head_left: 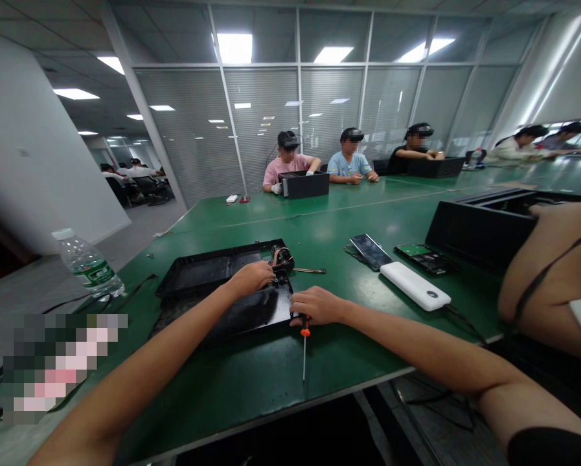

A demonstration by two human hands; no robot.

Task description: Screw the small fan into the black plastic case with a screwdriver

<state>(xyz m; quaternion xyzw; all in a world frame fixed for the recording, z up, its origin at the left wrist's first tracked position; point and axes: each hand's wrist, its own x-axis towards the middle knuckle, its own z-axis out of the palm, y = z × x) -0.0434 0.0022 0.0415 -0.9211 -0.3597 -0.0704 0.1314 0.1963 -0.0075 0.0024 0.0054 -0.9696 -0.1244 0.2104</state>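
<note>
A black computer case (265,310) lies open on the green table in front of me, one panel glossy and streaked. My left hand (252,277) rests over the case's middle with its fingers curled in, close to a bundle of cables (282,257); what the fingertips grip is hidden. At the case's right corner, my right hand (318,305) is closed around a screwdriver (305,332) with an orange and black handle. Its thin shaft points back toward the table's near edge. The fingers of this hand also touch the case's edge.
A water bottle (89,264) stands at the left. To the right lie a phone (370,251), a white power bank (414,285) with a cable, and a green circuit board (414,250). A neighbour's arm (545,265) reaches over another black case (479,232). Several people sit opposite.
</note>
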